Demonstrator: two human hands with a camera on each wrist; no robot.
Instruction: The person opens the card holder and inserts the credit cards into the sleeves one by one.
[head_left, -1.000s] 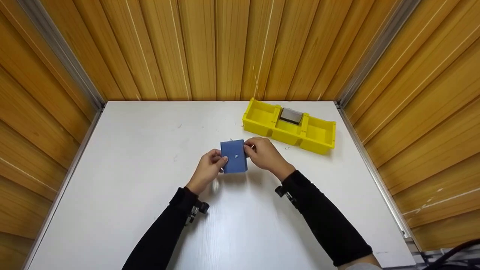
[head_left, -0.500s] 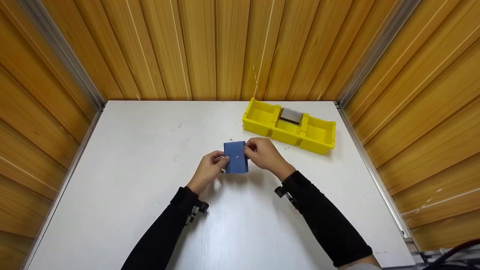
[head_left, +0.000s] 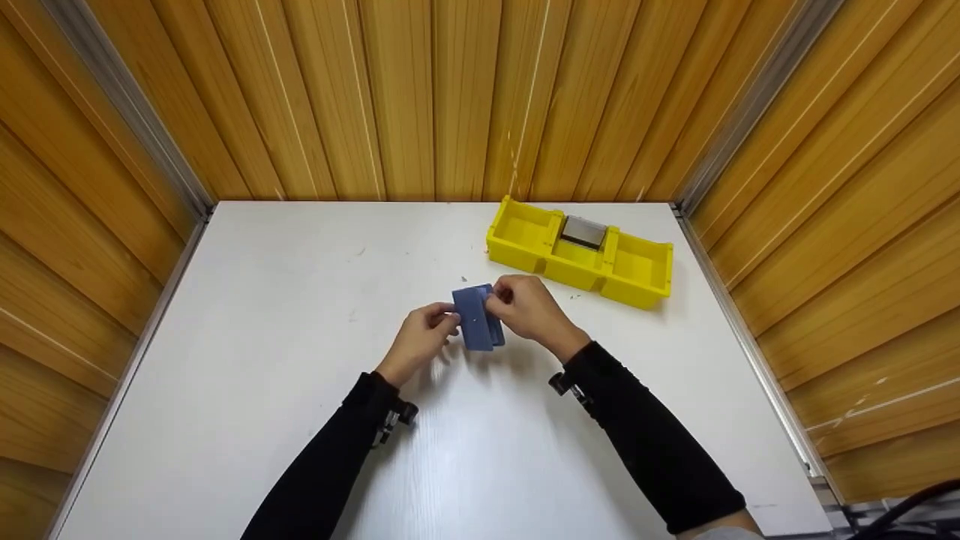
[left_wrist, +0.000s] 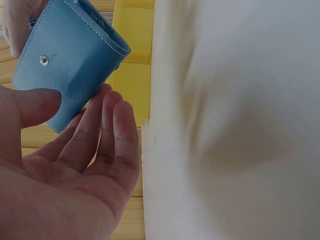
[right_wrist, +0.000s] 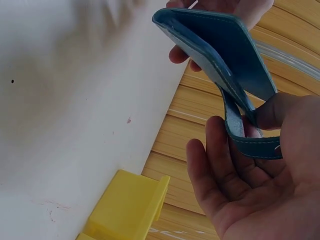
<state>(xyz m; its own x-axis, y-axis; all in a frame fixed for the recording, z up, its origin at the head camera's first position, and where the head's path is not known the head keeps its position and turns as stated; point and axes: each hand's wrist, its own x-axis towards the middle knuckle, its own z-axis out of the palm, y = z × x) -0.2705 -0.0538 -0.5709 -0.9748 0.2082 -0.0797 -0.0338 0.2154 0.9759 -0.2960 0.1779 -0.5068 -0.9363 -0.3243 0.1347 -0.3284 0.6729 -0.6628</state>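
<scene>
Hands (head_left: 417,337) bare. Left sleeve (head_left: 319,465) and right sleeve (head_left: 652,439) black, close-fitting along forearms. Small black wrist camera (head_left: 407,413) on left, matching right camera (head_left: 556,383), silvery fittings (head_left: 388,426) beside. Pale grey cloth (head_left: 724,533) past right sleeve's end.

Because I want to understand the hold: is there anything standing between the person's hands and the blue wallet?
Nothing visible does: the left hand holds the blue wallet directly, and the right hand pinches its edge, where only the wallet's own strap loops close by.

Left, the table (head_left: 300,300) gives passage; back right, a yellow tray (head_left: 570,274) obstructs.
</scene>
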